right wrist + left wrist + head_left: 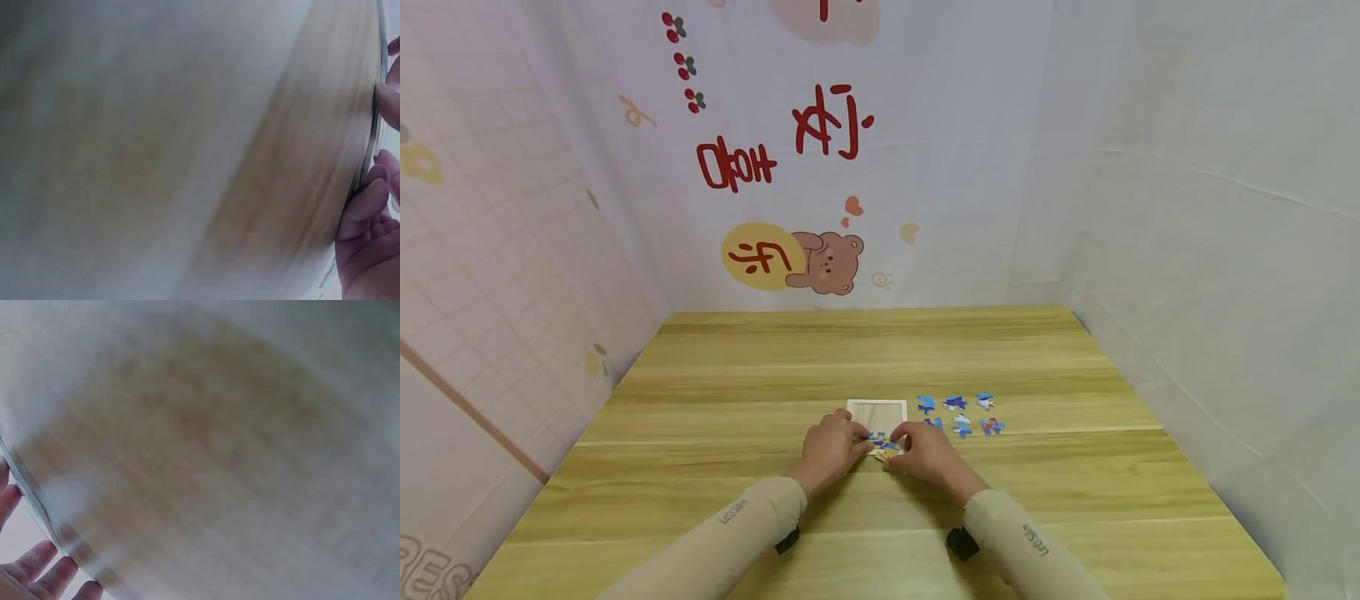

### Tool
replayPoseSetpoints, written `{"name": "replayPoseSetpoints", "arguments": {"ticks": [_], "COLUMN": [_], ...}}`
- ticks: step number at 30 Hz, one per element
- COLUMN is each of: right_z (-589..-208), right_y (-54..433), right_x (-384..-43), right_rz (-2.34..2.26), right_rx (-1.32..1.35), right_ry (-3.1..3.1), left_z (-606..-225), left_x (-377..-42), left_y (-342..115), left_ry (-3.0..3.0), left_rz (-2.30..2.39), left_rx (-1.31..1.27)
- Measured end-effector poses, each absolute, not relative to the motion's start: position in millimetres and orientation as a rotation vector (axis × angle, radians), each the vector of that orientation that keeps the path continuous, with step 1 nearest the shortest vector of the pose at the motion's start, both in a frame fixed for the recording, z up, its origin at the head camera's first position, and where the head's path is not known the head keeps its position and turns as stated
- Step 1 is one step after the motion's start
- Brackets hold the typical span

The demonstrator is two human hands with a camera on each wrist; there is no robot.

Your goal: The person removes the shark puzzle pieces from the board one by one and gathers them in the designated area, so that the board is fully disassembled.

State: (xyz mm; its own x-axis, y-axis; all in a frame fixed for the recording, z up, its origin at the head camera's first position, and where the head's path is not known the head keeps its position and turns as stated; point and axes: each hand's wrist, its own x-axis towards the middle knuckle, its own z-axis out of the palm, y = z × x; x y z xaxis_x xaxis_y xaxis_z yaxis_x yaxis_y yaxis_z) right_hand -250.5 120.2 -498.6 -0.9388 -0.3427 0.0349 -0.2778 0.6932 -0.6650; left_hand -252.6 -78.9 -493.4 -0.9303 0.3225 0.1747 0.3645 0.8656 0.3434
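A small white-rimmed puzzle tray (877,402) lies on the wooden table, between my two hands. Blue and yellow jigsaw pieces (887,446) fill part of its near side; its far part shows a bare base. My left hand (831,446) rests at the tray's left edge, thumb and forefinger touching the pieces there. In the left wrist view, its fingers (56,575) lie against the thin edge. With thumb and forefinger, my right hand (927,454) pinches a yellowish jigsaw piece (882,456) at the near right corner. The fingertips partly cover these pieces.
Right of the tray, several loose jigsaw pieces (955,403) lie in two rows, blue, white and red. One piece (935,422) is partly behind my right hand. The wooden table (760,358) meets printed cloth walls (962,208) at the back and sides.
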Motion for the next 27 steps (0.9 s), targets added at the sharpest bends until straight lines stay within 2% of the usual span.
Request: {"name": "replayPoseSetpoints", "arguments": {"ticks": [9,17,27], "right_z": [-489.7,-491.5,-489.9], "right_y": [149.4,198.2,192.6], "right_x": [-248.7,-249.7,-247.7], "right_rz": [-1.384,-1.208,-1.149], "right_rx": [-0.433,-0.444,-0.457], "right_ry": [2.476,2.572,2.626], "left_z": [-495.8,-496.0,-492.5], "left_x": [-247.5,-249.3,-248.4], "left_y": [-77.7,-78.4,-80.8], "left_ry": [-2.922,-2.921,-2.941], "left_rz": [-0.601,-0.604,-0.612], "left_rx": [-0.539,-0.53,-0.535]}}
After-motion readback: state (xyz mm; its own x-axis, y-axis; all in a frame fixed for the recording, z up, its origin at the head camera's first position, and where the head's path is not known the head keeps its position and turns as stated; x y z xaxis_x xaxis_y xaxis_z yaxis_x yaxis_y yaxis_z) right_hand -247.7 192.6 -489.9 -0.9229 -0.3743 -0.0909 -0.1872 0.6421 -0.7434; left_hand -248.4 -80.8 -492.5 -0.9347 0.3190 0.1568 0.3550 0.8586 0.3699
